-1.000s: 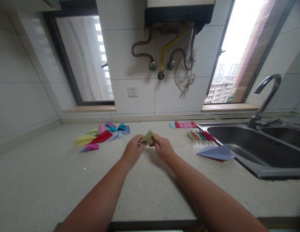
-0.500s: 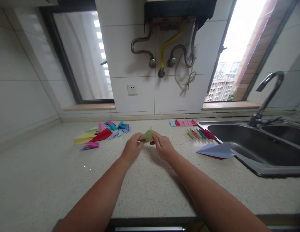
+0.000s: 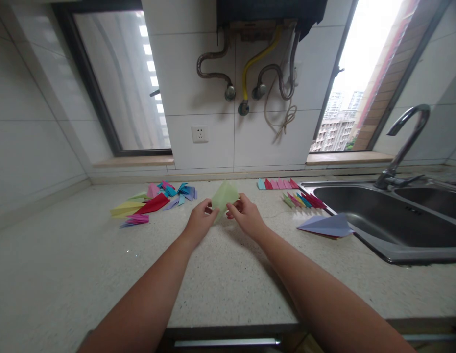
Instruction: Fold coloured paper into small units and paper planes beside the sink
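Note:
A light green sheet of paper [image 3: 224, 196], partly folded, stands up between both my hands above the speckled counter [image 3: 220, 274]. My left hand [image 3: 199, 223] pinches its lower left edge with closed fingers. My right hand [image 3: 244, 216] pinches its lower right edge the same way. The paper's top part leans away from me and looks wider than a small triangle.
A heap of folded coloured papers [image 3: 154, 203] lies at the left. Two rows of small folded pieces [image 3: 278, 184] [image 3: 304, 201] lie near the sink [image 3: 389, 220]. A lilac paper plane [image 3: 325, 226] rests by the sink's rim. A tap [image 3: 404, 142] rises at the right.
The green paper has opened from a small folded wedge into a larger upright sheet. Both hands have lifted slightly and moved a little apart while still holding it.

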Motion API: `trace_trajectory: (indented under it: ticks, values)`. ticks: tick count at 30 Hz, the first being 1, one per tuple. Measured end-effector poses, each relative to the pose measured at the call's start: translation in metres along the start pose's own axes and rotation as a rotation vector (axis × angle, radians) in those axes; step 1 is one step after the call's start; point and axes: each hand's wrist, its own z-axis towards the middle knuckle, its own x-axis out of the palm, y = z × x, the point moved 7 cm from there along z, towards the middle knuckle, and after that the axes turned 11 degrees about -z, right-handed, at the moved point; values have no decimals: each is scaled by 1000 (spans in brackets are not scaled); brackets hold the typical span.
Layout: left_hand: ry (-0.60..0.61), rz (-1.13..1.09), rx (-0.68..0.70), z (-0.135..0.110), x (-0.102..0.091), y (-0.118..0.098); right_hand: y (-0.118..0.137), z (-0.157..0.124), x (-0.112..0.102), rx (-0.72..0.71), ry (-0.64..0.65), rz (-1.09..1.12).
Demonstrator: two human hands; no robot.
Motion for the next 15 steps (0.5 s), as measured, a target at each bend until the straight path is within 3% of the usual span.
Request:
trace_trajectory:
  ticks: [7, 15]
  values:
    - [1, -437, -352, -3, 7, 30, -19, 6, -6, 85, -50, 111]
    - [-76, -601, -451, -5, 5, 36, -16, 7, -11, 62, -80, 44]
